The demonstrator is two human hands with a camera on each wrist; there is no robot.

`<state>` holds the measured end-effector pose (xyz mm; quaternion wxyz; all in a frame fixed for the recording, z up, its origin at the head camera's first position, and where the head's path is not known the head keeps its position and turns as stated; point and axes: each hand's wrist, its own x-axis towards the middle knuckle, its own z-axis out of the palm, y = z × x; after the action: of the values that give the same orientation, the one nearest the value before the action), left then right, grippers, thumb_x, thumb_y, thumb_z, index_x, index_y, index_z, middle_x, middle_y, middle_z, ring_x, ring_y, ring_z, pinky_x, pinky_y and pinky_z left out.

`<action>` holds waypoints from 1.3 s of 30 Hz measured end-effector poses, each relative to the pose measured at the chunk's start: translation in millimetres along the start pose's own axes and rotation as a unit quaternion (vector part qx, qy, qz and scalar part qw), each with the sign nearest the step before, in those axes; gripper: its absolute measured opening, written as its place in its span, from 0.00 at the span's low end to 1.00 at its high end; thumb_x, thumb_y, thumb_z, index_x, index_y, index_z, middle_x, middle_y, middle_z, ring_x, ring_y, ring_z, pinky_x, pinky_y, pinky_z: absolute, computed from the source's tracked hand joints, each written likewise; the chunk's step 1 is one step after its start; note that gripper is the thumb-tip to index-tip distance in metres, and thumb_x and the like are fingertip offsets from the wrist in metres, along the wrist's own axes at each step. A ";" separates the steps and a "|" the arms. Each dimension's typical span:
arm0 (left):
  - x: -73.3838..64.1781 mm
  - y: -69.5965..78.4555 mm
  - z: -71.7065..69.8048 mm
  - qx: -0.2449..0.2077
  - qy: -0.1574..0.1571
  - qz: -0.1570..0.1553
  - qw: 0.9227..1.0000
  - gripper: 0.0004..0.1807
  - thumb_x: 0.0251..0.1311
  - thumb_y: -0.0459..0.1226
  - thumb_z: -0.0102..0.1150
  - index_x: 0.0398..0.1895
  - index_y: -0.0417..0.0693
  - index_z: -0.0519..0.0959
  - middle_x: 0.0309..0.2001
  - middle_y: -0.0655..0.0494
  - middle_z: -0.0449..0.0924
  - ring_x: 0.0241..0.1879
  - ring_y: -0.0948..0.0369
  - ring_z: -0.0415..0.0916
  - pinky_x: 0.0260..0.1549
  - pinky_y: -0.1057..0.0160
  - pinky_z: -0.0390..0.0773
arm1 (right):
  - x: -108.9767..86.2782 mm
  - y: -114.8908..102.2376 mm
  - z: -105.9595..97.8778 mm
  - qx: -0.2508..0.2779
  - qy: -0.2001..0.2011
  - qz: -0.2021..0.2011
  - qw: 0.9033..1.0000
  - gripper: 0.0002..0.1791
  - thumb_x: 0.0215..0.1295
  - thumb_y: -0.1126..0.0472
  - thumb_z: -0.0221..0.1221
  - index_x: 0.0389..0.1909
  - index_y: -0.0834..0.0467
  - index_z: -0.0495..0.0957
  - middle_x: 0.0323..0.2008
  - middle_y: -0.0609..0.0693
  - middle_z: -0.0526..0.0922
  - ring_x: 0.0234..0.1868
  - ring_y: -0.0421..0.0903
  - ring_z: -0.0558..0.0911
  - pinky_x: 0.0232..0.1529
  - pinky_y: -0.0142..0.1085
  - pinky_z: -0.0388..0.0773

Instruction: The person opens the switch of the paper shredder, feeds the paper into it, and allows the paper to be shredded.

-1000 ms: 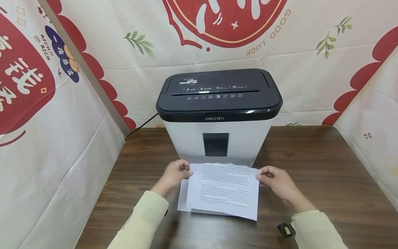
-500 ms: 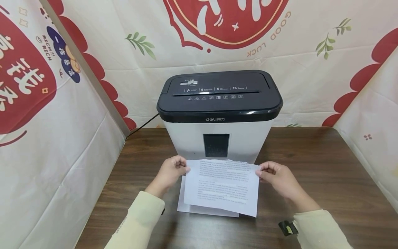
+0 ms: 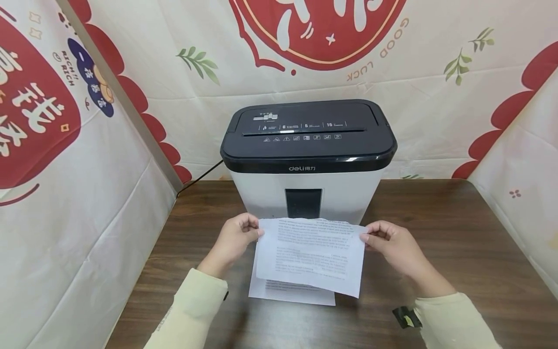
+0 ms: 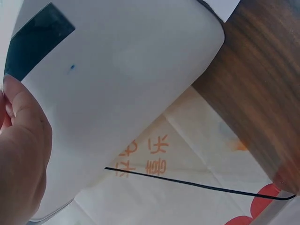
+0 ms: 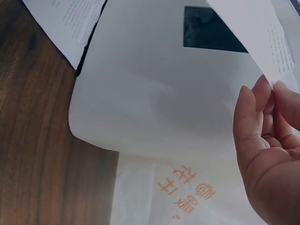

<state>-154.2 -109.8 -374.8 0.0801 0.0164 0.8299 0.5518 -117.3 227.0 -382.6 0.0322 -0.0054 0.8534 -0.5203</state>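
Note:
A printed sheet of paper [image 3: 311, 252] with a torn-looking far edge is held up in front of the paper shredder [image 3: 261, 194]. My left hand [image 3: 233, 240] pinches its left far corner; my right hand [image 3: 394, 247] pinches the right one between thumb and fingers. In the right wrist view, the right hand [image 5: 272, 136] grips the sheet's corner [image 5: 262, 42] close to the shredder's white bin. The left wrist view shows part of the left hand [image 4: 23, 140] beside the bin's dark window [image 4: 40, 40]. Another printed sheet [image 3: 296, 293] lies on the table beneath, partly covered.
The shredder has a black top [image 3: 305, 145] with a narrow slot [image 3: 305, 132]. A black power cord [image 3: 200, 177] runs from its left side to the edge of the wooden table [image 3: 436, 218]. Printed cloth [image 3: 174, 97] hangs behind and on both sides.
Both hands have raised the torn-edged sheet a little and moved it away from me, toward the shredder. More of the sheet on the table now shows, including its print.

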 end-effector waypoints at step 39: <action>-18.4 44.0 -18.9 -0.023 0.039 0.073 0.996 0.04 0.58 0.25 0.61 0.32 0.40 0.77 0.31 0.51 0.78 0.32 0.58 0.72 0.34 0.67 0.74 | -16.8 -46.0 -23.3 -0.059 0.057 -0.056 0.995 0.11 0.64 0.56 0.63 0.39 0.61 0.80 0.33 0.49 0.83 0.30 0.39 0.77 0.30 0.29 0.73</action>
<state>-141.6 -112.0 -325.2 0.0077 0.0537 0.8161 0.5754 -103.0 227.2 -330.2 -0.0459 -0.0249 0.8814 -0.4694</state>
